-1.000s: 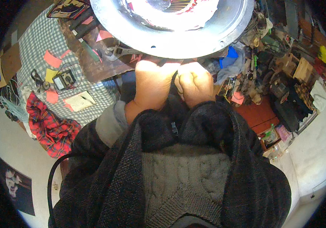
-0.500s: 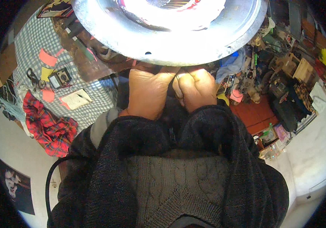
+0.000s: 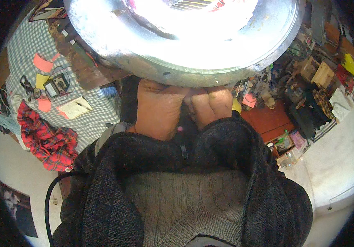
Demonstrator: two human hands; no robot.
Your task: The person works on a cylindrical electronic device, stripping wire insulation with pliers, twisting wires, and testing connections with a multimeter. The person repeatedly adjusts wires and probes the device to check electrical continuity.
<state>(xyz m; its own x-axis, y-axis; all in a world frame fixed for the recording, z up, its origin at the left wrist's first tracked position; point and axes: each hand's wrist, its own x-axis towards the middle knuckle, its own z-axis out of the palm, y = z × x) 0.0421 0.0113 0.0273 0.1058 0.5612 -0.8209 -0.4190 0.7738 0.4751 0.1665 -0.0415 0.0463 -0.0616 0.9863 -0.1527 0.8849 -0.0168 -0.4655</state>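
Observation:
A big round metal dish with a pierced rim [image 3: 166,75] fills the top middle, glaring white inside. Just below it, and partly covered by it, my two hands are close together in front of my chest. My left hand [image 3: 158,109] shows its back and wrist. Its fingers disappear behind the rim. My right hand [image 3: 210,105] has its visible fingers curled in, next to the left. Whatever lies between the hands is hidden by the dish.
On the left, a checkered cloth [image 3: 18,53] carries a meter [image 3: 56,85], a notepad with pen [image 3: 75,108] and pink paper slips [image 3: 43,62]. A red plaid cloth [image 3: 47,138] is bunched at its edge. Cluttered tools and boxes [image 3: 323,76] crowd the right, beside a red surface [image 3: 269,119].
The metal dish shows larger and lower, covering more of my hands. The view has tilted slightly, so the surroundings shift. My hands stay together and appear a little lower.

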